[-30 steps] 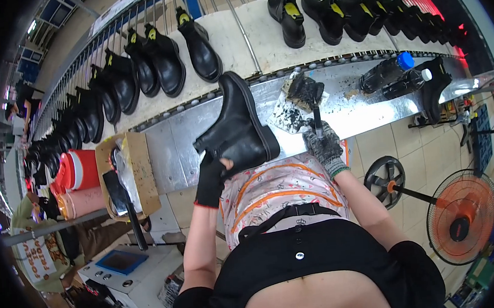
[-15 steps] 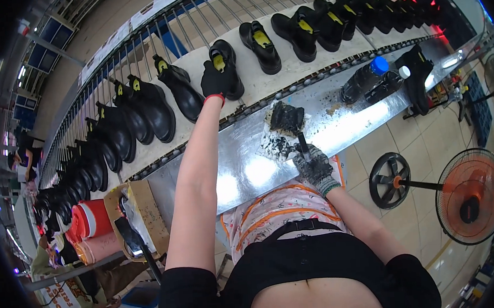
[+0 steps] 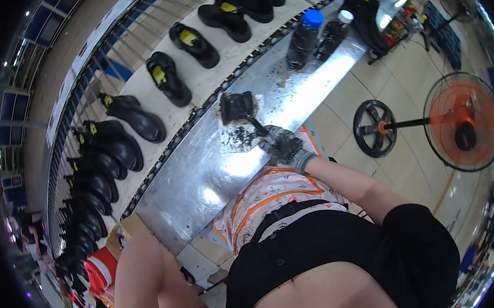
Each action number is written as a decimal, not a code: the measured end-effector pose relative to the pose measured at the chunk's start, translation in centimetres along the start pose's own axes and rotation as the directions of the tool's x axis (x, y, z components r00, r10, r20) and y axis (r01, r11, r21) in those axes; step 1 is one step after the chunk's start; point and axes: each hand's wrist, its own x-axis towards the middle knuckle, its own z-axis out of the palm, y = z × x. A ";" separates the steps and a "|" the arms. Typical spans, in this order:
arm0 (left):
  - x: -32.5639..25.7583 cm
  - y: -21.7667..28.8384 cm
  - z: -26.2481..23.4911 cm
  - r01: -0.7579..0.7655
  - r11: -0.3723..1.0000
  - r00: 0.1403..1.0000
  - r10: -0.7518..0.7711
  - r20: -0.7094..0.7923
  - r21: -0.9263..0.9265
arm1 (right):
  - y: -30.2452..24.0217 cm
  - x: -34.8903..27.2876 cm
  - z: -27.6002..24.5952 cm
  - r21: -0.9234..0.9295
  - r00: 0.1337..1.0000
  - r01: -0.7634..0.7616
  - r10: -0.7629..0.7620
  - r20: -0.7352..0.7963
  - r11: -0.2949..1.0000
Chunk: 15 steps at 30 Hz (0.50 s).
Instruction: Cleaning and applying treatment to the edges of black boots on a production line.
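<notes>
In my right hand (image 3: 284, 147), wearing a dirty grey knit glove, is a brush-like tool (image 3: 259, 125) with a dark handle. Its far end meets a square black lump or holder (image 3: 235, 106), whose exact kind I cannot make out. Underneath lies a white sheet (image 3: 239, 138) smeared with black. My left forearm (image 3: 144, 275) is bent back at the lower left, and its hand is out of the picture. Beyond the metal ledge (image 3: 187, 195), a black shoe (image 3: 168, 79) with a yellow inside stands on the conveyor, beside a black boot (image 3: 135, 117).
Black footwear (image 3: 97, 181) lines the pale conveyor belt (image 3: 139, 87), bordered by a chain (image 3: 181, 117). Bottles with blue (image 3: 306, 41) and white (image 3: 333, 36) caps and another boot (image 3: 364, 23) stand on the ledge's right. A fan (image 3: 462, 122) is at right, a red container (image 3: 100, 270) lower left.
My left hand has left the shoe on the conveyor and drawn back out of view. My right hand still grips the tool. The whole view has shifted and turned.
</notes>
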 end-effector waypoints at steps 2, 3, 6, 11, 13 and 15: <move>1.3 0.0 2.7 -0.024 0.999 1.000 0.024 0.007 -0.035 | -0.3 0.0 -0.1 0.055 0.992 -0.119 0.116 0.058 0.991; 1.6 0.0 3.6 -0.034 0.998 0.999 0.034 0.003 -0.049 | -0.3 -0.1 -0.2 0.061 0.991 -0.123 0.120 0.060 0.991; 2.8 0.7 5.4 -0.063 0.996 0.998 0.062 -0.011 -0.070 | 0.3 -0.3 0.2 0.010 0.972 -0.191 0.188 0.138 0.981; 3.7 4.0 8.0 -0.094 0.993 0.995 0.091 -0.040 -0.068 | -0.8 -0.4 -1.1 0.070 0.950 -0.292 0.280 0.137 0.954; 3.9 3.2 6.8 -0.091 0.994 0.995 0.088 -0.049 -0.061 | -1.4 -0.3 -1.4 0.052 0.921 -0.332 0.312 0.231 0.942; 3.7 0.4 3.3 -0.072 0.996 0.996 0.069 -0.060 -0.047 | -1.9 -0.9 -0.8 0.157 0.987 -0.144 0.131 0.093 0.977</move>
